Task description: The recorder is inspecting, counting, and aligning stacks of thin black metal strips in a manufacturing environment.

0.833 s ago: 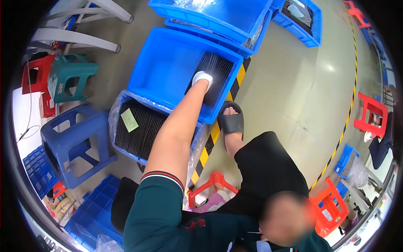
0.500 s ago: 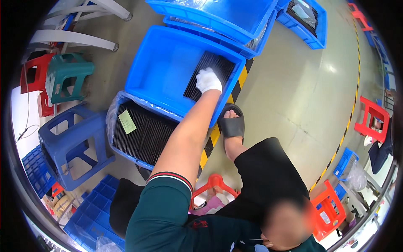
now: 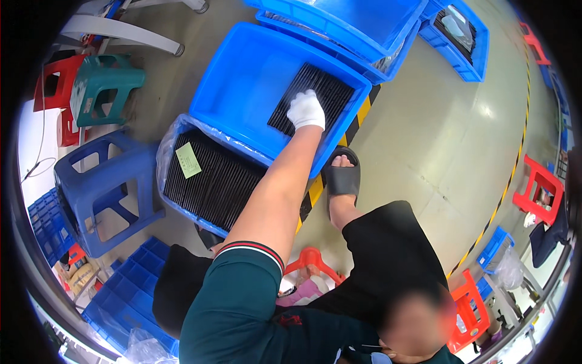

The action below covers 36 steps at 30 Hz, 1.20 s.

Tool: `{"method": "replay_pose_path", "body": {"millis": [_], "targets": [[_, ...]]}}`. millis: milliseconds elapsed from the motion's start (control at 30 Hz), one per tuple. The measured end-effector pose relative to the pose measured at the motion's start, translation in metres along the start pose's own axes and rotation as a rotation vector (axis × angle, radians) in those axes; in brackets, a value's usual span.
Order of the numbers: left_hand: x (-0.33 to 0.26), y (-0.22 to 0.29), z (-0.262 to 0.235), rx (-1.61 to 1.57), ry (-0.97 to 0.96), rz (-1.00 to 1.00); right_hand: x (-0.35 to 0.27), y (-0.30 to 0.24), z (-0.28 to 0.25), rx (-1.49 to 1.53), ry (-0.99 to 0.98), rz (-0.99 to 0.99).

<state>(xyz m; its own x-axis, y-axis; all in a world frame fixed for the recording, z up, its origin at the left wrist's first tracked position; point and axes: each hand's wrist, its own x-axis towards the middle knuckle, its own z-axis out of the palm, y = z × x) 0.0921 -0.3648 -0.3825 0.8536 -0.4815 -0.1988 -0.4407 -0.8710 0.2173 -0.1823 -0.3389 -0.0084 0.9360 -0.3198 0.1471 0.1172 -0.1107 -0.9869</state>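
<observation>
A small pale-green rectangular label lies tilted on the dark ribbed pieces in the lower blue crate, near that crate's left end. The crate is lined with a clear plastic bag, its crinkled edge showing along the rim. Another clear plastic bag bulges beside a small blue bin at the right edge.

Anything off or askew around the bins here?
Nothing spilled or damaged. The black strips lie in a neat row in the upper blue bin, under the gloved hand. That bin sits skewed across the lower bin, partly covering it.
</observation>
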Motion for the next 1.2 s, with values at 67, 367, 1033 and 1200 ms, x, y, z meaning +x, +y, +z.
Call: {"method": "replay_pose_path", "body": {"millis": [67, 367, 1033, 1200], "targets": [[-0.002, -0.01, 0.003, -0.012, 0.024, 0.02, 0.001, 0.002, 0.002, 0.013, -0.008, 0.002], [-0.055, -0.017, -0.047, -0.4, 0.139, 0.151, -0.021, -0.009, 0.016, -0.062, 0.042, 0.217], [-0.206, -0.285, -0.128, 0.141, 0.175, -0.247, -0.008, -0.018, 0.079, -0.179, -0.059, -0.053], [-0.163, -0.301, -0.126, 0.226, -0.077, -0.275, -0.004, -0.018, 0.09, -0.226, -0.061, -0.035]]}}
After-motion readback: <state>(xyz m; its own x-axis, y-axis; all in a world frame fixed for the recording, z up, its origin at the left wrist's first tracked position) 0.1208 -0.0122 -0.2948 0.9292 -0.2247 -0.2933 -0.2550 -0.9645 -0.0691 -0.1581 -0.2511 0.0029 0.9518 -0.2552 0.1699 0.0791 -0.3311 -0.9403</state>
